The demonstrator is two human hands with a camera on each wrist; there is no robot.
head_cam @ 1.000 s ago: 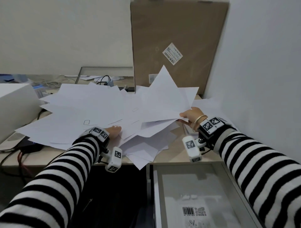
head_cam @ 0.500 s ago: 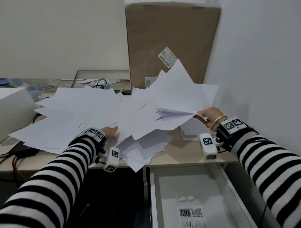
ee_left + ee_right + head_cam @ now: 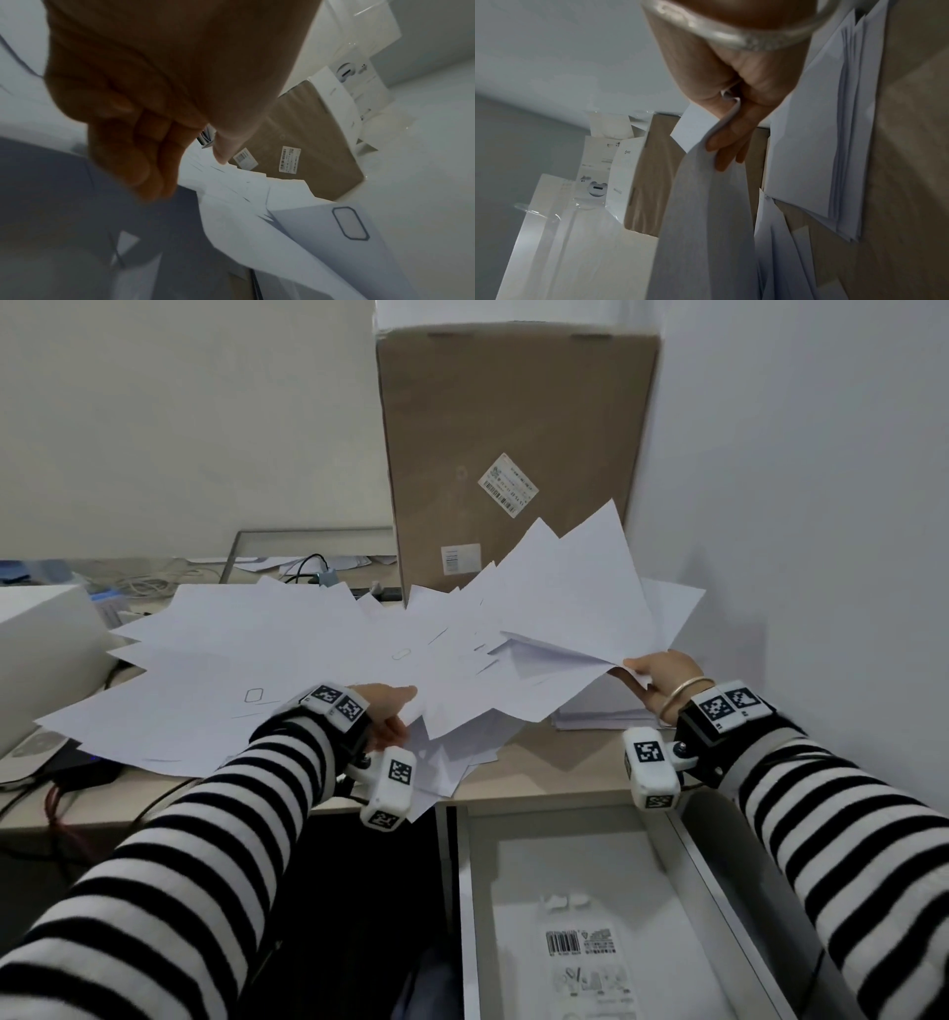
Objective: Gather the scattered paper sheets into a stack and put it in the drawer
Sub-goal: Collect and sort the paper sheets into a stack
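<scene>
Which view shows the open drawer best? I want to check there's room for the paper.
The head view: the drawer lies open below the desk edge, with a barcoded packet lying flat inside. Neither wrist view shows it; the left shows the left hand and sheets, the right the right hand pinching sheets.

White paper sheets (image 3: 287,670) fan loose across the desk, right edge lifted; the grey drawer (image 3: 688,845) stands open below
</scene>
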